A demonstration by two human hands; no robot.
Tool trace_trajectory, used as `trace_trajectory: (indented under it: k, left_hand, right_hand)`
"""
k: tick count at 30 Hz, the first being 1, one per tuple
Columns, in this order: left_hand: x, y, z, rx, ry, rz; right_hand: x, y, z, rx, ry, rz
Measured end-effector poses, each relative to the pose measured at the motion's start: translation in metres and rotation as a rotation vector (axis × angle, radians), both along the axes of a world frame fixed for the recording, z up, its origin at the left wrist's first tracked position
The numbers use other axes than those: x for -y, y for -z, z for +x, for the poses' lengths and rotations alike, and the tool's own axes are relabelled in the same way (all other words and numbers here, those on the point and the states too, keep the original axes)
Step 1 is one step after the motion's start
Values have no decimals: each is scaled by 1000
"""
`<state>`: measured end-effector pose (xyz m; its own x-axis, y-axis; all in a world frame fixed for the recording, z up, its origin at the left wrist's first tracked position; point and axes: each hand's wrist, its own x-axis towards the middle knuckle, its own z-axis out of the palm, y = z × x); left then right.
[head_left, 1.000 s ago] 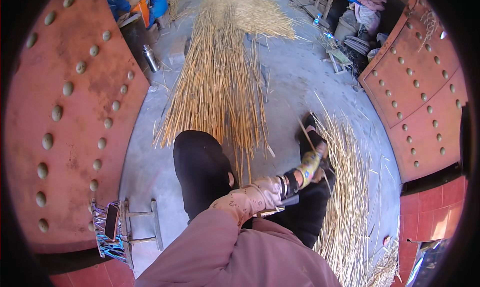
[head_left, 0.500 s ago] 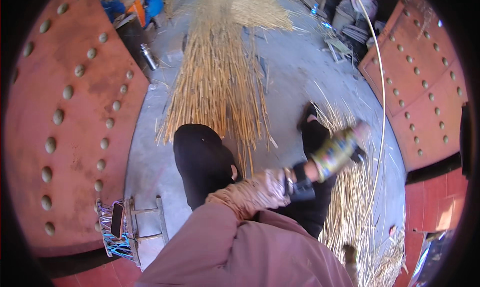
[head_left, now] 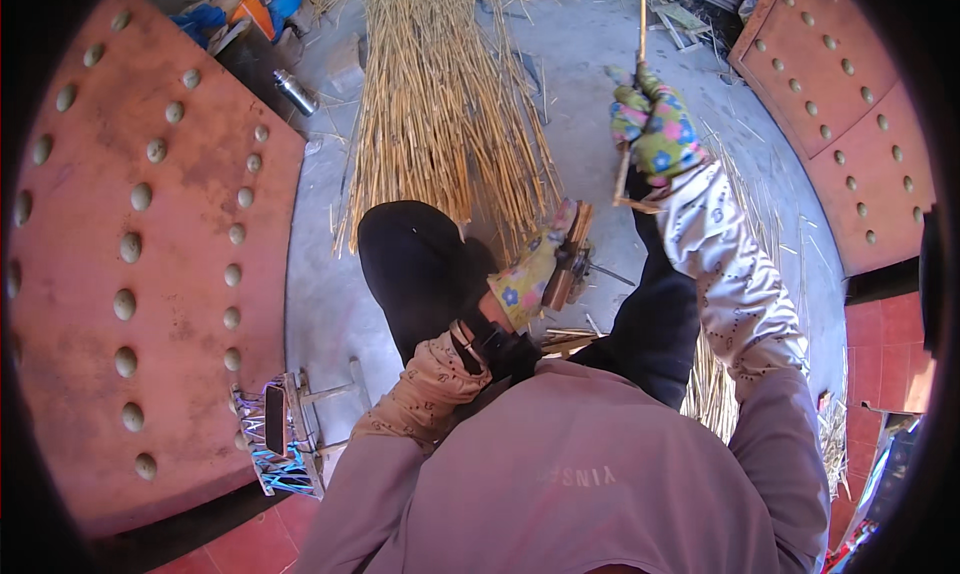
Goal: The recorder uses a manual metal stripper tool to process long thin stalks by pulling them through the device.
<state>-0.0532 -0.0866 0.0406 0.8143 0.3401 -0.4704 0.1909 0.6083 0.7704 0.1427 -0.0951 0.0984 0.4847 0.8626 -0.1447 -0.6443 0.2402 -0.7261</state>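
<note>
Got a flowery-gloved right hand [head_left: 660, 129] wrapped round a thin tan stalk [head_left: 642, 29], upper right, and flowery-gloved left hand [head_left: 528, 272] curled round a brown blocky tool [head_left: 566, 270], mid-frame.

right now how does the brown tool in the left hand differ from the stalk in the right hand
Thickness: the brown tool is chunky, while the stalk is slender.
Colour: the brown tool is darker; the stalk is a paler tan.
Place: the brown tool is in the left hand, nearer the body; the stalk is in the right hand, farther forward.
Shared: each is held in one hand.
</note>
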Motion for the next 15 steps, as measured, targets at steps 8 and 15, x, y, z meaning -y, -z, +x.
trace_trajectory:
  k: [8, 15]
  left_hand:
    - [-7, 32, -12, -54, -122, -119]
    - [4, 0, -10, -24, -71, 84]
  right_hand:
    - [-11, 46, -59, -270, 47, -121]
    - [5, 58, -46, -169, -14, 23]
